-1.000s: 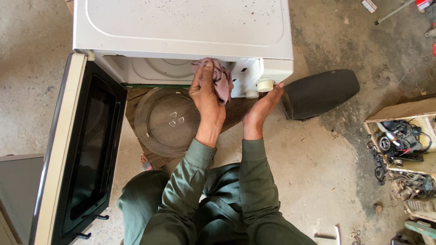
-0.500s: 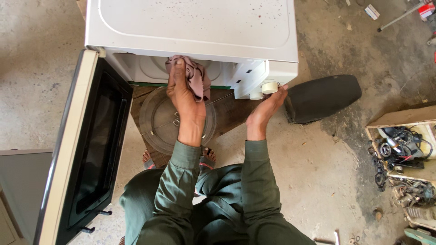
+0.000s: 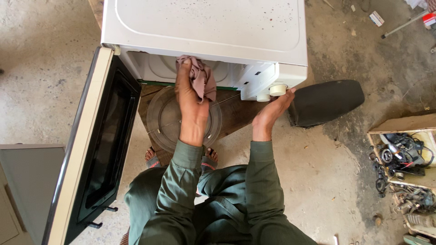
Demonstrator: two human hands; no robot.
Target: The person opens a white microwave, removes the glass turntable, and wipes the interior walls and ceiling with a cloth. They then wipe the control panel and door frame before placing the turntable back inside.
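Note:
A white microwave oven [image 3: 209, 27] stands on the concrete floor with its door [image 3: 91, 145] swung wide to the left. My left hand [image 3: 190, 102] grips a pinkish cloth [image 3: 200, 77] and presses it at the front opening of the oven cavity. My right hand [image 3: 272, 113] rests flat, fingers together, against the oven's lower right front corner, just under two round knobs [image 3: 272, 91]. A glass turntable plate [image 3: 165, 120] lies on a wooden board below the opening, partly hidden by my left forearm.
A black oval cushion-like object [image 3: 327, 102] lies on the floor right of the oven. A wooden crate [image 3: 404, 154] of motors, wires and metal parts sits at the right edge. A grey cabinet [image 3: 25, 181] stands at the left. My sandalled feet [image 3: 154, 156] show below the plate.
My left hand with the cloth went left along the cavity opening, then came slightly back right. The right hand stayed against the corner. The view has shifted, so the oven sits further right.

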